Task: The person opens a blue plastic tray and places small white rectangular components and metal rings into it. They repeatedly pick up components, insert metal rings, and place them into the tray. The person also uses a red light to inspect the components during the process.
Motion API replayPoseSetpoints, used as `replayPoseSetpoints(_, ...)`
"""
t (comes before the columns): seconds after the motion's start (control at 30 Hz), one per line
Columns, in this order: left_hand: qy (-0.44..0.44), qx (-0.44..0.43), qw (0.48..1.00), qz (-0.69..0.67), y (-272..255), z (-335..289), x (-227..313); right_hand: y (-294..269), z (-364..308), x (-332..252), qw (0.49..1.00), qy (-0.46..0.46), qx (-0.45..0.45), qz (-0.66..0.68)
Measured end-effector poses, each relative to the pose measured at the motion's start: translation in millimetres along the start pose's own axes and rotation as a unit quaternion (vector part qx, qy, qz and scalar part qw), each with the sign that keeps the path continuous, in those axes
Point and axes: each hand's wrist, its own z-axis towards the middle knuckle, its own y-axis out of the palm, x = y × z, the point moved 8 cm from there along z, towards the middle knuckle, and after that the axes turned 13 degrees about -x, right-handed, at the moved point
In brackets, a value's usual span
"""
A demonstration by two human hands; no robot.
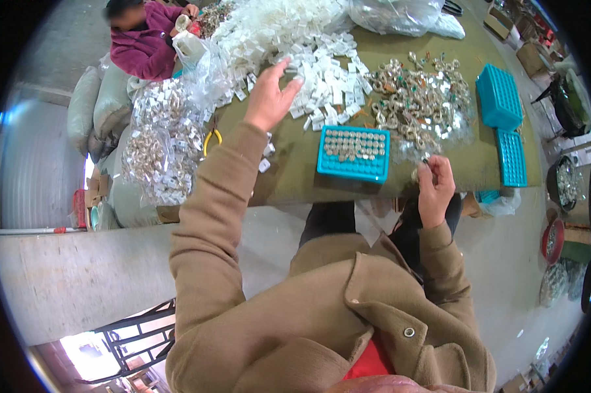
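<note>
My left hand (269, 98) reaches over the near left edge of a heap of small white plastic pieces (331, 75), thumb and fingers apart, nothing visibly held. Close to the table's front edge, my right hand (435, 190) is closed in a pinch; a small dark bit shows at its fingertips, too small to name. Between the hands stands a blue tray (354, 171) with rows of small round metallic pieces (351, 143) in its far part. A pile of shiny metallic and clear pieces (416, 98) lies beyond my right hand.
Stacked blue trays (498, 98) stand at the table's right. Yellow-handled pliers (212, 141) lie left of my left forearm, beside a bagged heap of shiny pieces (161, 144). A person in a purple top (145, 46) works at the far left. A clear plastic bag (400, 16) lies at the back.
</note>
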Motion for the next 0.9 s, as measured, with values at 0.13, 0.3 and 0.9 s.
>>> replayPoseSetpoints(0.13, -0.003, 0.035, 0.985, 0.168, -19.4, 85.4, -39.4, -10.0, -5.9, 28.8, 0.993, 0.068, 0.066, 0.077)
replayPoseSetpoints(0.3, -0.030, 0.112, 0.965, 0.235, -29.6, 185.2, -62.8, -9.9, -8.9, 33.9, 0.995, 0.068, 0.064, 0.039)
replayPoseSetpoints(0.9, -0.136, -0.236, 0.955, 0.120, 20.7, 235.2, -105.3, -13.2, -14.1, 30.6, 0.991, 0.104, 0.077, 0.026)
